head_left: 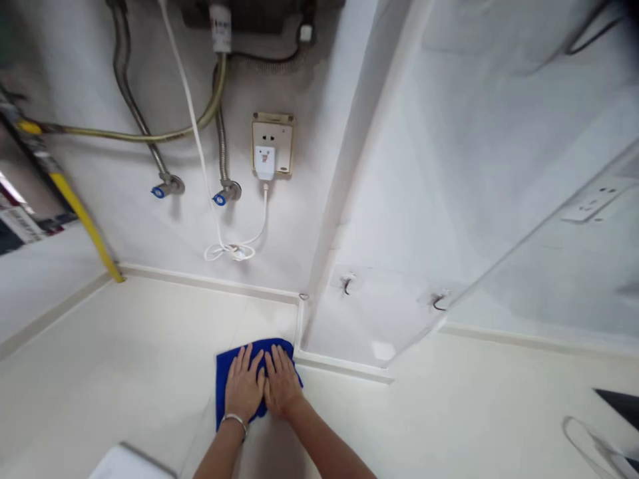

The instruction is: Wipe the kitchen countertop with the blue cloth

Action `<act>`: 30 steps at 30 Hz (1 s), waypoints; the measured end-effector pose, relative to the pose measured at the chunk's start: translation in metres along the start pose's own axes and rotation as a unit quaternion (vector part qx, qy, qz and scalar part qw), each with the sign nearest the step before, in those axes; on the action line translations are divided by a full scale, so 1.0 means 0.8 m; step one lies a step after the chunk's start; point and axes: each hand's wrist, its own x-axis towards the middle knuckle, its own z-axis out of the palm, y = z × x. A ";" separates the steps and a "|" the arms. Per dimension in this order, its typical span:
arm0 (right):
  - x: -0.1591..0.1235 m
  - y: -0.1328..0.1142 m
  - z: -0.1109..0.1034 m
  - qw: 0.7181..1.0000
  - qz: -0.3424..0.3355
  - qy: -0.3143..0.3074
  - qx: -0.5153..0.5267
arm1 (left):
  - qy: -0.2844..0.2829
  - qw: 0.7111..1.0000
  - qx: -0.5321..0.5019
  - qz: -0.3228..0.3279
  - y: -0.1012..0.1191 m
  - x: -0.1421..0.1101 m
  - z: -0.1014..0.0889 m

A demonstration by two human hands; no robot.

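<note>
A blue cloth (223,379) lies spread on the pale countertop (150,359), close to the corner where the wall juts out. My left hand (244,386), with a bracelet (234,419) at the wrist, presses flat on the cloth, its fingers stretched forward. Beside it my right hand (280,384) also lies flat on the cloth, fingers extended towards the wall. The two hands touch or nearly touch at the thumbs. Part of the cloth is hidden beneath them.
A socket with a white plug (265,161), a tied white cord (232,249), two blue-capped valves (219,198) and a yellow pipe (84,223) are on the wall ahead. Hooks (348,285) stick out at right. A white object (130,462) stands at the front left.
</note>
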 end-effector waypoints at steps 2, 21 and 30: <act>-0.030 0.011 0.004 0.999 -0.030 0.016 0.028 | -0.005 1.000 0.014 -0.010 0.017 -0.028 -0.007; -0.348 0.189 0.004 0.990 0.034 0.137 0.004 | -0.112 0.982 -0.104 0.111 0.295 -0.179 -0.022; -0.412 0.223 0.048 0.977 -0.022 0.203 -0.057 | -0.143 0.953 -0.234 0.127 0.326 -0.239 -0.043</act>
